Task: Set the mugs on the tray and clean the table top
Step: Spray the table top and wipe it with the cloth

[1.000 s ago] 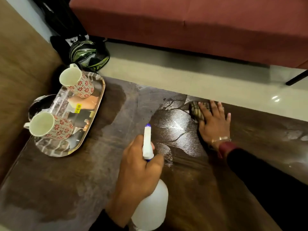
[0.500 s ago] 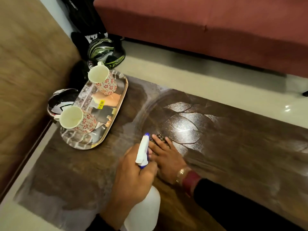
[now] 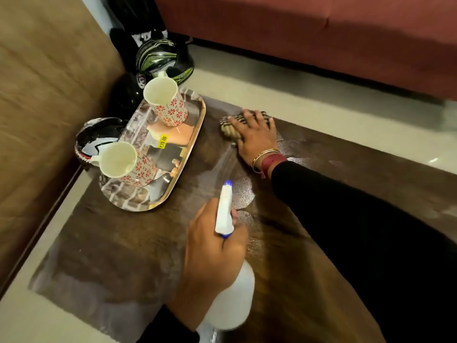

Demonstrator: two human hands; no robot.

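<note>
Two white mugs with red flowers, a far mug [image 3: 167, 103] and a near mug [image 3: 126, 163], stand on a shiny oval tray [image 3: 193, 142] at the table's left end. My right hand [image 3: 254, 138] presses flat on a striped cloth [image 3: 228, 126] near the far edge of the dark wooden table top [image 3: 128, 243], just right of the tray. My left hand [image 3: 212, 246] grips a white spray bottle [image 3: 231, 300] by its neck, nozzle pointing away, over the table's near middle. Wet streaks glisten between the two hands.
A brown sofa [image 3: 44, 82] runs along the left, a red sofa [image 3: 321, 33] across the back. Helmets lie on the floor beyond the tray: a green-black helmet [image 3: 160, 58] and a black-white helmet [image 3: 96, 137]. Pale floor lies past the table's far edge.
My right hand slid the cloth from the far right back toward me, then out to the far edge beside the tray. The left hand kept holding the bottle; the view shifted left.
</note>
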